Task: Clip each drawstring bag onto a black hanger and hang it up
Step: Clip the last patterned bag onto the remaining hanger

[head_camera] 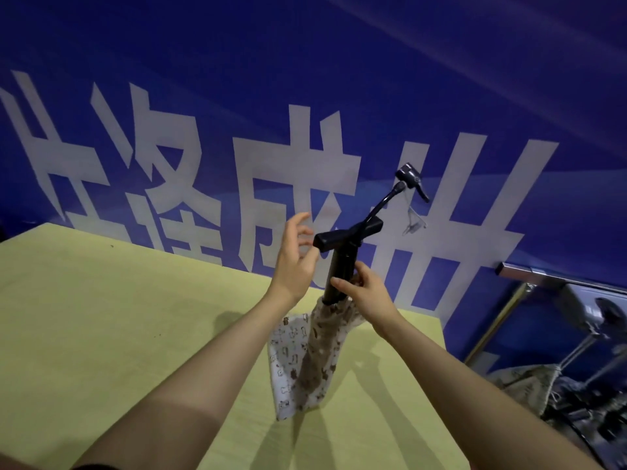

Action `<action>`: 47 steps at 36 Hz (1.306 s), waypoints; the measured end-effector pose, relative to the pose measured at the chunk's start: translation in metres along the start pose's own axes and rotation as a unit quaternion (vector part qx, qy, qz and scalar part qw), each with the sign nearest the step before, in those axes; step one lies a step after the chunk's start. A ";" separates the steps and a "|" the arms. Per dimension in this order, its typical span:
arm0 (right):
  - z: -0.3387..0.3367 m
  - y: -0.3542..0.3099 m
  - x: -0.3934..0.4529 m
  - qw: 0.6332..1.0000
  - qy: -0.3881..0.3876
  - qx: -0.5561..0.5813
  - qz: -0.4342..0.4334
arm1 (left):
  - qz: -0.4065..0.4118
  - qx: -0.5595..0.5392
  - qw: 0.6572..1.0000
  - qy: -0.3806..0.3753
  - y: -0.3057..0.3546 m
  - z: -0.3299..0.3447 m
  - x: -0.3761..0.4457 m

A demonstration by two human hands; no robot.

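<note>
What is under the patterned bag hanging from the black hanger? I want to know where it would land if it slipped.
Under the drawstring bag lies the yellow-green table, carrying the bag's shadow. The patch directly behind the cloth is covered, so cannot be seen.

Bkgd: blue wall (373, 62) w/ large white characters (298, 184), yellow-green table (101, 317) in front, metal rack (559, 279) at right.

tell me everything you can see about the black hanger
The black hanger looks like matte plastic: a straight bar with a thin curved hook rising toward a black wall hook. It is held above the yellow table. A patterned drawstring bag hangs from its lower end. The right hand grips it near the bag; the left hand, fingers spread, is by its upper end.
</note>
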State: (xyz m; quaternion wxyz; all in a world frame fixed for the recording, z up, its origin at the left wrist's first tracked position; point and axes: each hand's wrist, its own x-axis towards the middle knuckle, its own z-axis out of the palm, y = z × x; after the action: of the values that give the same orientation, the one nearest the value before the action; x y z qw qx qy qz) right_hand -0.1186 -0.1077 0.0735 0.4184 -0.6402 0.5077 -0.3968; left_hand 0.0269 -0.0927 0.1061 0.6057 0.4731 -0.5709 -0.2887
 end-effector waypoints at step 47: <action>-0.029 -0.116 0.021 0.894 0.095 -0.239 -0.366 | 0.054 0.519 0.848 -0.093 0.042 0.019 0.016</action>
State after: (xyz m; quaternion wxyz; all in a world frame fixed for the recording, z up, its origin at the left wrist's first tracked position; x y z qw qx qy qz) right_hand -0.1054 -0.1164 0.1938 0.0276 -0.8207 0.3545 -0.4473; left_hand 0.0035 -0.0951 0.1483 0.2305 0.6579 -0.7159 0.0401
